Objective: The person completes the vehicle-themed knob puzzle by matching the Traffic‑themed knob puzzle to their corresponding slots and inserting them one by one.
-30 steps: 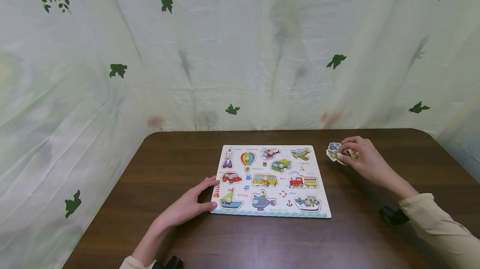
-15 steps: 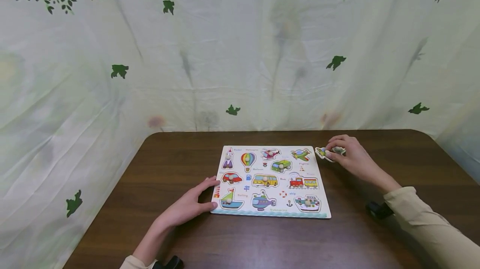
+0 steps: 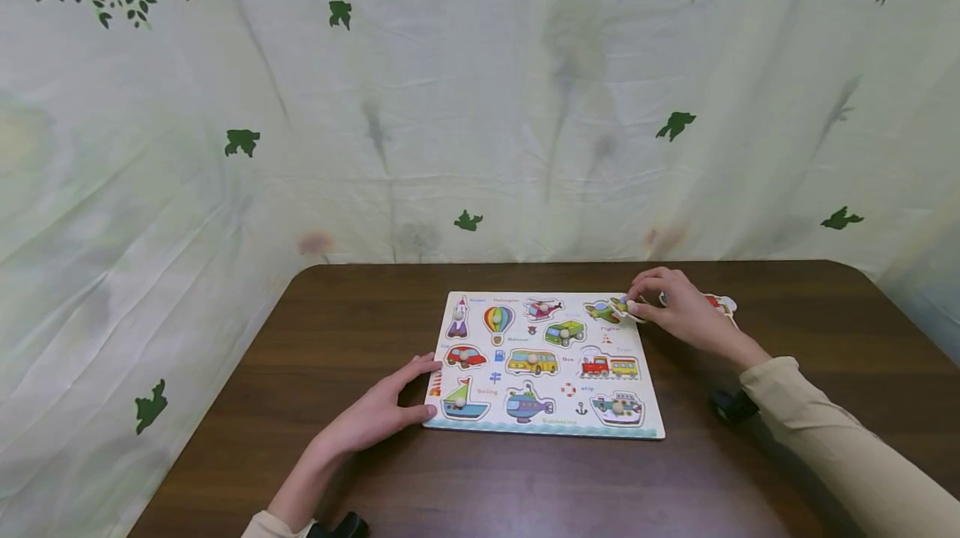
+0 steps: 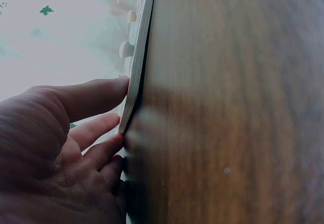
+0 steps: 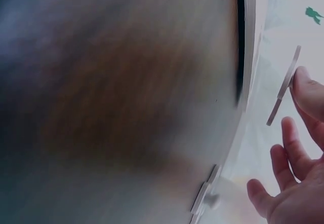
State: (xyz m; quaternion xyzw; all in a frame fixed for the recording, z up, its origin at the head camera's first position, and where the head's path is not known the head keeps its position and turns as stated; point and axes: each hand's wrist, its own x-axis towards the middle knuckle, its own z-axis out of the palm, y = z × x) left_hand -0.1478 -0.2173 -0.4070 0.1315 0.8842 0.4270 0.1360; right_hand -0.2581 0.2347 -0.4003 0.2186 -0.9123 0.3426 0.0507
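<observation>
In the head view my right hand (image 3: 678, 309) pinches a green airplane puzzle piece (image 3: 619, 304) between thumb and fingertips. The piece overlaps the printed airplane (image 3: 599, 312) at the upper right of the puzzle board (image 3: 630, 426). Seen edge-on in the right wrist view, the airplane piece (image 5: 284, 87) is tilted, clear of the board, and the other fingers are spread below it. My left hand (image 3: 378, 404) rests at the board's left side, thumb near the front corner. In the left wrist view the left thumb and fingertips touch the board's edge (image 4: 136, 82), fingers loosely extended.
More puzzle pieces (image 3: 722, 303) lie on the brown table (image 3: 375, 304) to the right, partly hidden by my right hand. The board carries knobbed vehicle pieces, among them a yellow bus (image 3: 532, 362) and a red car (image 3: 466, 356). A pale leaf-print curtain (image 3: 495, 104) hangs behind.
My right hand has moved left from the loose pieces to the board's upper right corner, bringing the airplane piece along. The left hand has kept its place at the board.
</observation>
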